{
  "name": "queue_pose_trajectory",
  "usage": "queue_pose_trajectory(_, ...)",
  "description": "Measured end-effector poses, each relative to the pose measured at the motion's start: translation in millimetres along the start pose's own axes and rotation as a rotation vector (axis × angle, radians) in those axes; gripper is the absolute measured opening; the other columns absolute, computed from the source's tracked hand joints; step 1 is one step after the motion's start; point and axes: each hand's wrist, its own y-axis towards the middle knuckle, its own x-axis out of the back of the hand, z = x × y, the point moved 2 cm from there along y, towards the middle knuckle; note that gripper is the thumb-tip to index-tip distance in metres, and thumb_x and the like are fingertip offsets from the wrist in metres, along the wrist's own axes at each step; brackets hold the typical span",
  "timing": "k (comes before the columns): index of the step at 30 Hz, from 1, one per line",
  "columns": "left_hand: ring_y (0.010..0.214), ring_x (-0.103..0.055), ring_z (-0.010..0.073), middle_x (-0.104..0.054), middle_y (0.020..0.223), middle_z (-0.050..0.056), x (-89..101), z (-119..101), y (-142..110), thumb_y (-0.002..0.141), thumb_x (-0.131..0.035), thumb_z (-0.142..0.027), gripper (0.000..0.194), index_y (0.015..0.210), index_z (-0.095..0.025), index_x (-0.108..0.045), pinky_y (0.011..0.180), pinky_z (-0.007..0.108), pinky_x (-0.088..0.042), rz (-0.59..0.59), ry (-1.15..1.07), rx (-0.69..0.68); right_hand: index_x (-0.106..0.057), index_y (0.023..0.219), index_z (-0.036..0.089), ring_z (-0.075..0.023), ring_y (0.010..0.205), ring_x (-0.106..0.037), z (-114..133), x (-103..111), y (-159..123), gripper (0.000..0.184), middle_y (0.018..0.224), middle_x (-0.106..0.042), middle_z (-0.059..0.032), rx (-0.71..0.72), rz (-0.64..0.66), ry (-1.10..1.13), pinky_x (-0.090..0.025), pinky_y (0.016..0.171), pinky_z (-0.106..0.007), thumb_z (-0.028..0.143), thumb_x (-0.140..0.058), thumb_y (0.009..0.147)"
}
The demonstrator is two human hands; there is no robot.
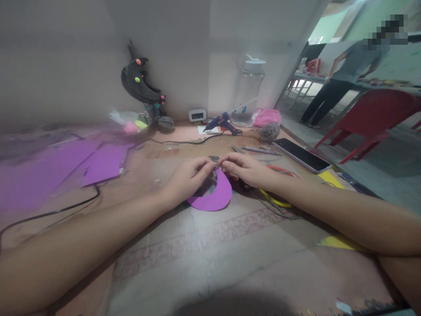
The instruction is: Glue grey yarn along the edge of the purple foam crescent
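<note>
A purple crescent-shaped cutout (213,201), of paper or thin foam, hangs just over the table between my two hands. My left hand (192,174) is closed in a pinch, thumb against forefinger, and covers the crescent's left side. My right hand (245,169) pinches at the upper tip, its fingertips almost meeting those of the left. Exactly what lies between the fingertips is partly hidden. Just behind the fingers lies a small metal tool (214,158), perhaps scissors. Orange-red handles (281,170) show beside my right wrist.
Purple sheets (101,162) lie at left, near a black cable. A blue glue gun (223,123), a small clock (197,115), a clear bottle (249,87) and grey yarn (268,131) stand along the back. A phone (301,154) lies right. A dark crescent ornament (138,83) leans behind; a person stands beyond.
</note>
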Motion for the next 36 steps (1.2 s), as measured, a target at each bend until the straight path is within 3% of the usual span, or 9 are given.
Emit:
queue_pose_trajectory(8,0.065,-0.057,0.0133,-0.065,0.071,0.000,0.1,-1.8,-1.1,0.097,-0.042,-0.033,0.032,0.075,-0.017,-0.060,0.063,0.025,-0.041,-0.005,-0.003,0.006,-0.055,0.096,0.018,-0.0069,0.049,-0.045,-0.8,-2.4,-1.9,0.024,0.064,-0.053,0.0059,-0.019,0.021,0.094,-0.036,0.046,-0.021,0.039,-0.061,0.087)
queue_pose_trajectory(15,0.066,-0.057,0.0137,-0.065,0.071,0.000,0.1,-1.9,-1.4,0.096,-0.043,-0.036,0.031,0.076,-0.018,-0.058,0.063,0.025,-0.041,-0.004,-0.024,0.020,-0.053,0.079,0.018,-0.0085,0.054,-0.047,5.1,0.0,-2.1,0.032,0.064,-0.050,0.0034,-0.022,-0.011,-0.094,-0.035,0.048,-0.021,0.045,-0.048,0.093)
queue_pose_trajectory(25,0.074,-0.060,0.0145,-0.067,0.078,0.000,1.9,2.6,-0.2,0.096,-0.044,-0.037,0.031,0.078,-0.018,-0.060,0.069,0.025,-0.044,-0.090,-0.019,0.050,-0.056,0.081,0.018,-0.0078,0.049,-0.050,0.4,-3.9,-3.2,0.028,0.060,-0.052,0.0047,-0.058,0.080,0.026,-0.039,0.046,-0.020,0.044,-0.060,0.087)
queue_pose_trajectory(36,0.079,-0.064,0.0164,-0.071,0.086,0.003,-0.8,5.1,-0.8,0.092,-0.053,-0.043,0.028,0.091,-0.018,-0.064,0.073,0.027,-0.048,-0.046,-0.103,0.061,-0.052,0.073,0.018,-0.0075,0.046,-0.049,5.7,-4.3,-4.1,0.027,0.054,-0.051,0.0057,-0.058,0.041,-0.001,-0.036,0.047,-0.021,0.040,-0.056,0.090)
